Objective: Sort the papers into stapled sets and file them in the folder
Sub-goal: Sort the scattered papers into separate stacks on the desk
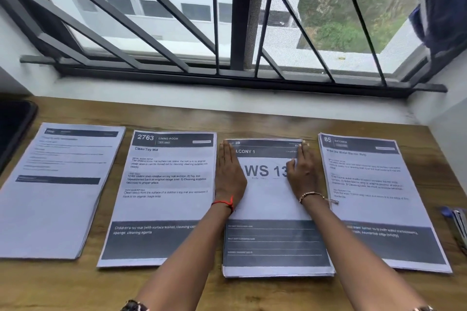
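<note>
Several stacks of printed papers lie side by side on the wooden desk (227,118). From the left: a blurred text stack (60,192), a "2763 Living Room" stack (164,184), a "Balcony 1" stack (273,242) and an "85 Kitchen" stack (374,192). My left hand (228,171) lies flat along the left edge of the Balcony stack, fingers straight and together. My right hand (302,171) lies flat on its upper right part. Neither hand grips a sheet. No folder is visible for certain.
A dark flat object (14,126) sits at the desk's far left edge. A blue and metal object, possibly a stapler (457,222), lies at the right edge. A barred window (235,20) runs behind the desk, and a wall closes the right side.
</note>
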